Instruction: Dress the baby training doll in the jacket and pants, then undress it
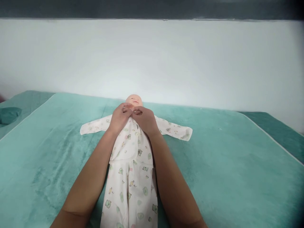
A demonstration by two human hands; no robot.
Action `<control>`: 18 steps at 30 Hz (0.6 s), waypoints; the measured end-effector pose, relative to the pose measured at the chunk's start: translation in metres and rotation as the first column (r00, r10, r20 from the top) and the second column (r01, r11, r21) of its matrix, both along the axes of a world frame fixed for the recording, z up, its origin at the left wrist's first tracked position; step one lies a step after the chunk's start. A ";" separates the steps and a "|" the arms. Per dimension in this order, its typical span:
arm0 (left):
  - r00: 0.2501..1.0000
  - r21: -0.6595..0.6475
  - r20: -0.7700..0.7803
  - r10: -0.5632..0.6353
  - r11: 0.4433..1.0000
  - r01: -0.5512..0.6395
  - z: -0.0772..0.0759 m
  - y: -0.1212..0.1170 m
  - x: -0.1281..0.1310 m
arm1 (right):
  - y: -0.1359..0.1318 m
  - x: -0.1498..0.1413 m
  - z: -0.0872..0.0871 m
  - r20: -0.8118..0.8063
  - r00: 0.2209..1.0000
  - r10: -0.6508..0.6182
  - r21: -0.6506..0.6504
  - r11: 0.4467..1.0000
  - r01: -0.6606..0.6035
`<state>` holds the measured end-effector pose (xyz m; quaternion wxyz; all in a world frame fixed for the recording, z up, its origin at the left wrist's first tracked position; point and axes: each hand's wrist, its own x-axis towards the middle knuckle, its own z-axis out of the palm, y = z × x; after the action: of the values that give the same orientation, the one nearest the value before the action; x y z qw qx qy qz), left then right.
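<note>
A baby doll [134, 98] lies on its back, its head toward the wall. It wears a white wrap-front top [125, 144] printed with small green bears, its sleeves stretched out to both sides. Matching trousers [133, 196] cover the legs and run out of the picture at the bottom. At the neckline, just under the doll's chin, my left hand [121, 116] and my right hand [145, 118] meet with fingertips pinched together on the collar of the top. What exactly lies between the fingertips is too small to make out.
The doll rests on a teal plush cover [225, 164] with pale seam lines near both sides. Behind it rises a white wall [152, 57] with a dark band along the top. A darker green fold [9, 115] of fabric lies at the far left.
</note>
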<state>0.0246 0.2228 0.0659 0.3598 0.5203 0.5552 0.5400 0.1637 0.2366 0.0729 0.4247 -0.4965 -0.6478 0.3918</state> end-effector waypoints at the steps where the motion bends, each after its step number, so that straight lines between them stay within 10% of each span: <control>1: 1.000 -0.007 0.005 0.000 1.000 0.000 0.000 0.000 0.001 | 0.000 -0.001 0.000 0.022 1.000 0.010 0.021 1.000 -0.010; 9: 0.995 -0.049 0.097 -0.021 0.998 0.026 0.002 0.001 0.004 | -0.002 0.001 0.001 0.050 0.998 0.029 0.043 0.999 -0.031; 18: 0.986 0.012 -0.162 0.038 0.999 -0.037 -0.002 0.005 0.000 | 0.001 0.002 -0.002 -0.148 0.987 -0.060 -0.037 0.998 0.055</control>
<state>0.0247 0.2274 0.0636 0.3008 0.5536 0.5901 0.5048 0.1657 0.2373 0.0708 0.4749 -0.4911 -0.5930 0.4261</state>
